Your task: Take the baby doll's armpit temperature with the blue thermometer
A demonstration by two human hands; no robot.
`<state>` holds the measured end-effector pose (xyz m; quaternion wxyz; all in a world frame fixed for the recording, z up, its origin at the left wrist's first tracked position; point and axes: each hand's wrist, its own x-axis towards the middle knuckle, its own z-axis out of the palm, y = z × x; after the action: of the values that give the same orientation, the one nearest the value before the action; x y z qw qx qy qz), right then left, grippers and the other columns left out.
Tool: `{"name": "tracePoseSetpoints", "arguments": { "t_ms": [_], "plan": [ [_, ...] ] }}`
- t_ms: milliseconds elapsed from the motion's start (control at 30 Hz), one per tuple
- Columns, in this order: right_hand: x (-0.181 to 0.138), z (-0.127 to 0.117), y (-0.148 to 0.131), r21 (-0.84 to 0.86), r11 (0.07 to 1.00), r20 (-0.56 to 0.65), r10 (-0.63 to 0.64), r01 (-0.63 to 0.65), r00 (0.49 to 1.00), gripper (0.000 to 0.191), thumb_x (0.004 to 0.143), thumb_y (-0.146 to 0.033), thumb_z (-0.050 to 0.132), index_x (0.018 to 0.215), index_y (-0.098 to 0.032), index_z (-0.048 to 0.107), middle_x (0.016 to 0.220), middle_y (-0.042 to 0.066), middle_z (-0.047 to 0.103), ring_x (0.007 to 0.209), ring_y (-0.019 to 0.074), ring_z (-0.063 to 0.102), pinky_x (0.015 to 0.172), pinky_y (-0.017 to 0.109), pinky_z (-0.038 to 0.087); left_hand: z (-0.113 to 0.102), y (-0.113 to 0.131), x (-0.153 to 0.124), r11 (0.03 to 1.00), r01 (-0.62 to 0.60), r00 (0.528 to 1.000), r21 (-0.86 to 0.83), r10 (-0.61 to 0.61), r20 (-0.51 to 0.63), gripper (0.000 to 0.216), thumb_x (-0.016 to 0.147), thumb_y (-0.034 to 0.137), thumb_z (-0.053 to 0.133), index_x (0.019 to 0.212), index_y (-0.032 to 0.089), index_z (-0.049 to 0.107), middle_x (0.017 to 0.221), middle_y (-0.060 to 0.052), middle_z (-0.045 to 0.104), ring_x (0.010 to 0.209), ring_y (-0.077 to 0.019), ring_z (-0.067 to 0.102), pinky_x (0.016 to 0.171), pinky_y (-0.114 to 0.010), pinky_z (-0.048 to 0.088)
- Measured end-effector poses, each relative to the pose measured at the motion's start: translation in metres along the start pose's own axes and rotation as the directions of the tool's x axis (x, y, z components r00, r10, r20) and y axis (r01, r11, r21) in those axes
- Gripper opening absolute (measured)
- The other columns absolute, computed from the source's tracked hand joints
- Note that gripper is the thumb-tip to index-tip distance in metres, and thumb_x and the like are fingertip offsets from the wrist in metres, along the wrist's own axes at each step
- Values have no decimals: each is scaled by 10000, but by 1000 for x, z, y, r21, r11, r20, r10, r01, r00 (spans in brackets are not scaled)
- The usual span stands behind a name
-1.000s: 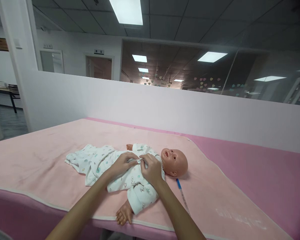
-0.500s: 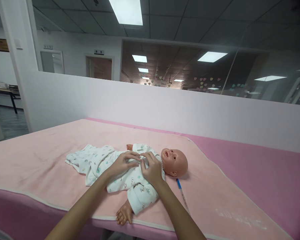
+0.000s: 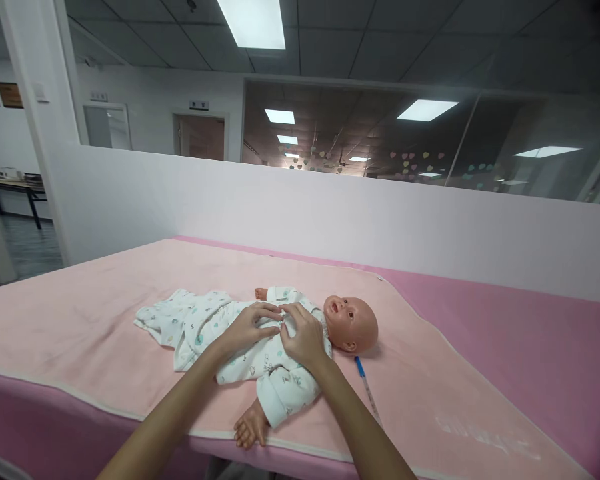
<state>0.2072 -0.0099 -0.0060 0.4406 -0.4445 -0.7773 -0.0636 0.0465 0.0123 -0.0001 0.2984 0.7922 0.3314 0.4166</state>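
A baby doll (image 3: 351, 325) lies on its back with its head to the right, dressed in a white printed romper (image 3: 195, 327). Both hands rest on the chest of the romper, their fingertips almost meeting. My left hand (image 3: 250, 327) comes from the lower left, fingers curled and closed at the cloth. From the right side, my right hand (image 3: 304, 337) bends over the upper chest, thumb and fingers closing on the cloth too. What lies right between the fingertips is too small to make out. One doll hand (image 3: 251, 425) sticks out of the near sleeve.
A thermometer-like stick with a blue cap (image 3: 360, 367) lies near the doll's head, partly behind my right forearm. Beneath everything is a pink blanket (image 3: 95, 287) on a padded pink surface (image 3: 520, 320). A white low wall (image 3: 330, 213) with glass above stands behind.
The view has shifted very slightly. Both hands stay at the doll's chest, with only a tiny change in the fingers.
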Motion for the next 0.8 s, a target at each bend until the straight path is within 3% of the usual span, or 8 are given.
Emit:
{"name": "tracePoseSetpoints", "arguments": {
  "t_ms": [167, 367, 500, 633, 800],
  "plan": [
    [0, 4, 3, -28, 1000, -21, 5, -6, 1000, 278, 730, -126, 458, 976, -230, 537, 889, -1, 599, 809, 144, 545, 678, 226, 379, -2, 3, -3, 1000, -9, 1000, -4, 9, -4, 261, 692, 238, 621, 952, 224, 643, 1086, -42, 586, 1053, -198, 502, 935, -322, 383],
    [-1, 7, 7, -108, 993, -57, -55, 49, 997, 226, 809, -147, 401, 949, -212, 566, 829, 14, 621, 775, 138, 559, 634, 226, 363, -16, 5, -22, 989, 20, 999, 145, -14, -36, 334, 688, 288, 614, 1017, 232, 605, 1066, -31, 593, 995, -197, 523, 882, -311, 416],
    [-2, 6, -3, -124, 978, 11, -165, 165, 986, 239, 841, -164, 380, 986, -215, 563, 840, 19, 633, 765, 126, 571, 637, 217, 372, -25, -4, -35, 968, 4, 999, 249, 9, -50, 296, 693, 302, 604, 982, 240, 613, 1034, -18, 608, 959, -195, 537, 858, -312, 423],
    [0, 9, -16, -173, 954, 131, -226, 247, 965, 215, 849, -223, 410, 1014, -218, 546, 880, 31, 625, 750, 126, 575, 578, 213, 368, -21, -8, -39, 920, -35, 990, 389, 85, -112, 272, 730, 306, 562, 989, 243, 614, 1021, -32, 618, 954, -209, 534, 855, -335, 406],
    [0, 14, -19, -200, 962, 154, -159, 188, 975, 135, 841, -260, 459, 879, -224, 584, 783, 8, 602, 686, 114, 562, 526, 209, 326, -14, -5, -41, 887, -51, 983, 459, 125, -131, 266, 757, 270, 509, 1007, 243, 598, 1023, -30, 611, 960, -207, 534, 848, -327, 399]
  ]
}}
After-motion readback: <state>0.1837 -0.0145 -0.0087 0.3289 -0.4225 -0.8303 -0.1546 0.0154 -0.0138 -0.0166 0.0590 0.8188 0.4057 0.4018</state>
